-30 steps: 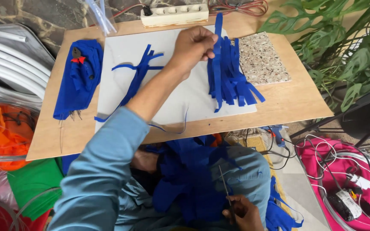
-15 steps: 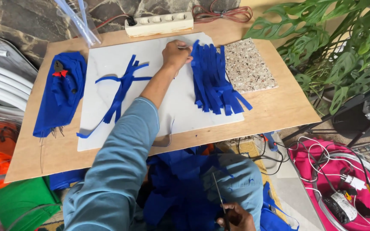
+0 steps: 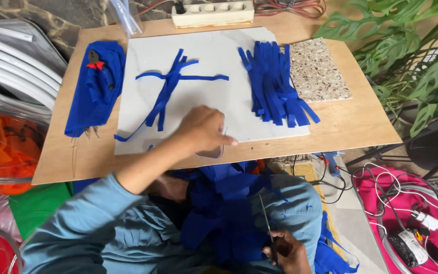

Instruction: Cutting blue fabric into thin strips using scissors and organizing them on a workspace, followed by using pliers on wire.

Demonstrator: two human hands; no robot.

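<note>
A wooden table (image 3: 351, 122) is seen from above, with a white board (image 3: 214, 56) laid across its middle. Near the front edge of the board, the left hand (image 3: 201, 129) is held just above the surface, loosely curled with the fingers bent down; whether anything is pinched in it cannot be told. On the board beyond this hand, a few loose blue fabric strips (image 3: 171, 83) are crossed over one another. To the right, a thicker bundle of cut blue strips (image 3: 275, 83) is spread in a fan, its far edge touching a speckled stone tile (image 3: 318, 71). At the table's left, a folded blue cloth (image 3: 95, 89) is laid, with a small red and black tool on top.

Below the table edge, a heap of blue fabric (image 3: 229, 213) is bunched in the lap. The right hand (image 3: 287, 251) is closed around the handles of a pair of scissors (image 3: 267, 223), whose blades are pointed up over the fabric.

A white power strip (image 3: 211, 12) is set at the far edge of the table. Green plant leaves (image 3: 422, 56) are seen at the right, and orange material (image 3: 3, 149) at the left.
</note>
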